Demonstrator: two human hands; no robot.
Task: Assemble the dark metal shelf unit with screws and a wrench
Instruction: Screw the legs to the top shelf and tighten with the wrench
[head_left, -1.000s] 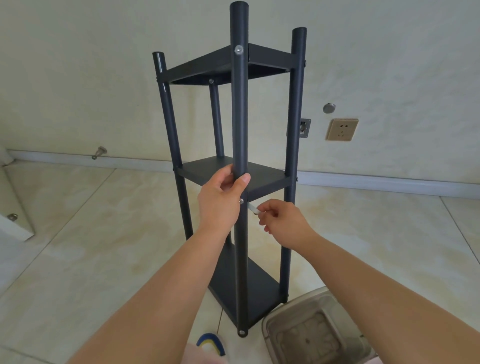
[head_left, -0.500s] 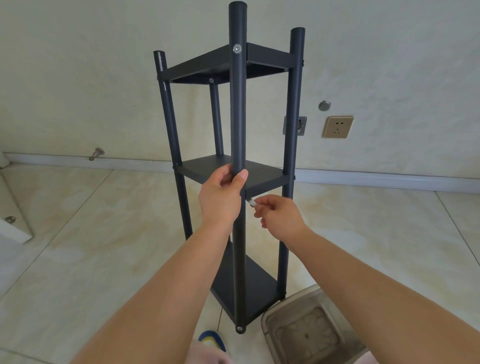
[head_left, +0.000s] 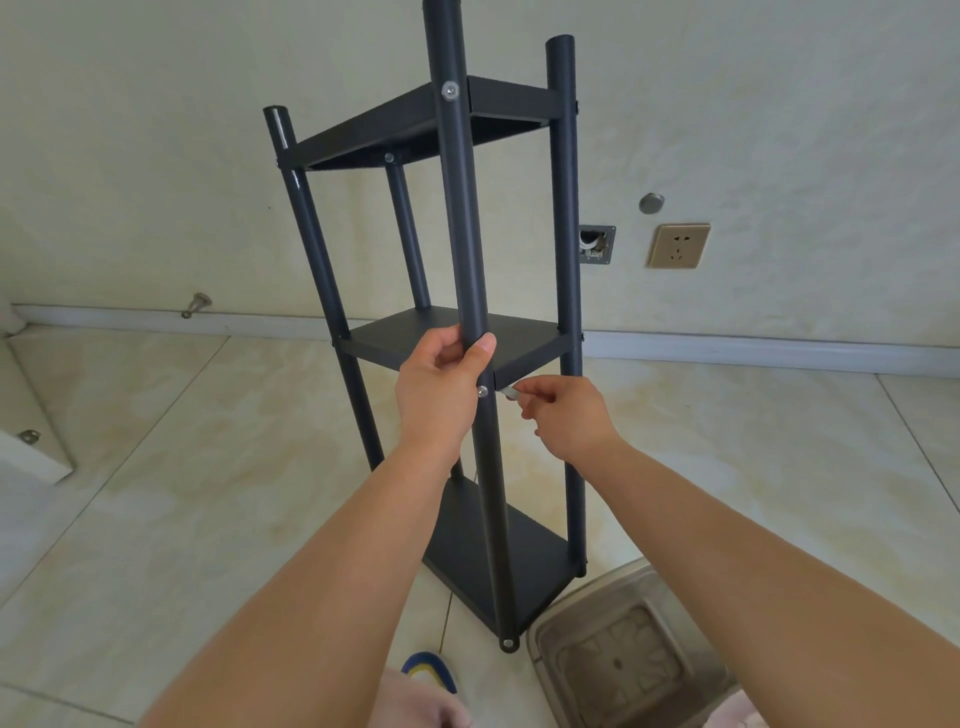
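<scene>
Currently the dark metal shelf unit (head_left: 457, 338) stands upright on the tiled floor (head_left: 156, 493) near the wall, with three shelves fitted between four posts.

Left to right:
- A door stopper (head_left: 196, 304) projects from the baseboard, well apart from the unit.
- The left hand (head_left: 441, 384) grasps the front post (head_left: 462, 234) just above the middle shelf (head_left: 457, 335), fingers and thumb wrapped round it.
- A screw (head_left: 482, 391) sits in the front post at middle-shelf level, just beside the left hand.
- The right hand (head_left: 563, 415) pinches a small silver wrench (head_left: 511, 393), its tip just beside the screw but apparently not seated in it.
- A wall socket (head_left: 678, 245) sits on the wall behind.
- A clear plastic bin (head_left: 623, 654) rests on the floor at lower right, beside the foot of the unit.

Risks:
- Turning before the wrench is fully seated would likely cause slipping and a rounded screw head.
- If the left hand loosens, turning force may twist or tip the tall, narrow unit.
- A misaligned shelf hole could cross-thread the screw.
</scene>
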